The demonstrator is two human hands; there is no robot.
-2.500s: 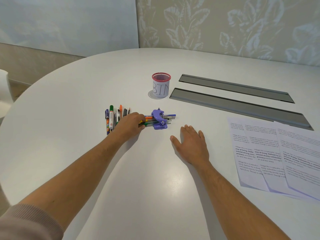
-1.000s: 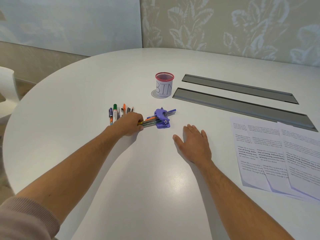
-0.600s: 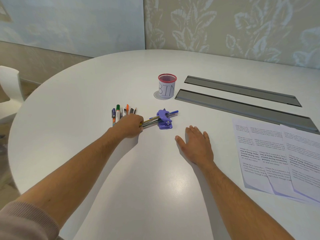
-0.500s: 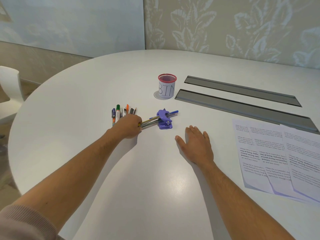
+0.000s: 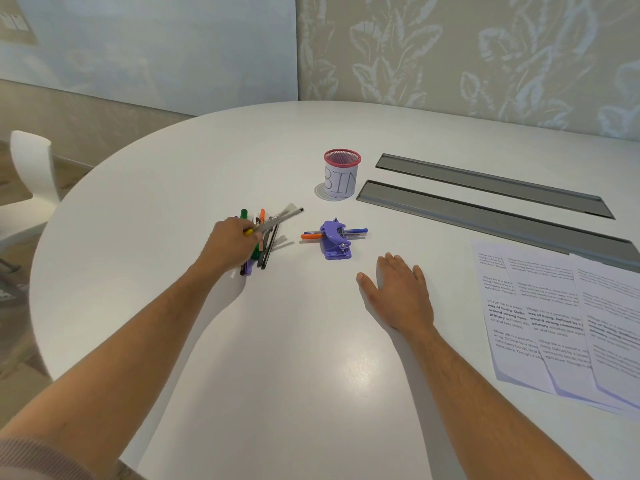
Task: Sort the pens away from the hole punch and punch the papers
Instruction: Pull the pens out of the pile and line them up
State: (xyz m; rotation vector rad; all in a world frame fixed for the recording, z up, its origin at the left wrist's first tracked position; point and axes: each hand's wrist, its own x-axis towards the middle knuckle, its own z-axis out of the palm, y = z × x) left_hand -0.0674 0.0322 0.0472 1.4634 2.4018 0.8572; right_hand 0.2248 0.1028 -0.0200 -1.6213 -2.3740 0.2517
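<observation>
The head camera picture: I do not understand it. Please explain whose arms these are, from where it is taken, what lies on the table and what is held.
There is no machine here. A person wears a camera on the head, so you look forward and down at their own two arms over a white table.

The left hand holds a few pens, lifted above a pile of pens lying on the table. The right hand rests flat and holds nothing.

Between the hands stands a purple hole punch. Some pens, blue and orange, still lie through it.

Behind it stands a small cup marked "BIN". On the right lie printed papers, overlapping, and beyond them two grey strips set into the table.
</observation>
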